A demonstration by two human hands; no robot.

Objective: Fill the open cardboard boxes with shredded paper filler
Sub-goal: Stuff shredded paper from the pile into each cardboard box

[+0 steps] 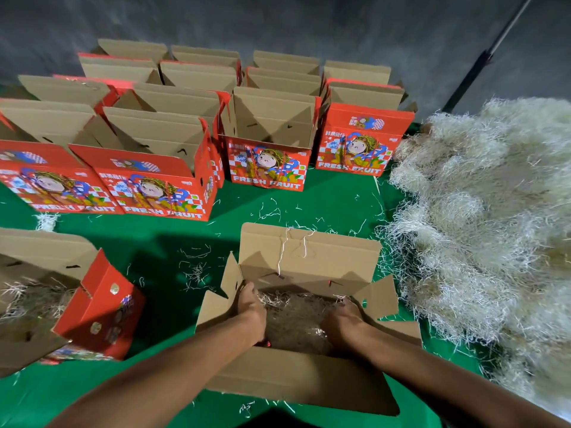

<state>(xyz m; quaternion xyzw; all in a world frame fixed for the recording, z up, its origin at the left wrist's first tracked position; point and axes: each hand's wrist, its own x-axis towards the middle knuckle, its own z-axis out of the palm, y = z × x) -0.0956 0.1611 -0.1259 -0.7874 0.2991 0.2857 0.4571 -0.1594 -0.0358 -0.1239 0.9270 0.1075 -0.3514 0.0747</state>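
Both hands, left (pixel 251 307) and right (pixel 341 318), press flat-fingered on filler inside the near brown cardboard box (pixel 309 378), while the pale shredded-paper heap (pixel 482 217) lies rightward, nearest the right hand.

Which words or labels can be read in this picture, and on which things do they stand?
"FRESH FRUIT": on the front of the red boxes, in white capitals along the bottom.
Characters above the cartoon figure on the box fronts: too blurred to read.
Small round stickers on the tilted box: unreadable.
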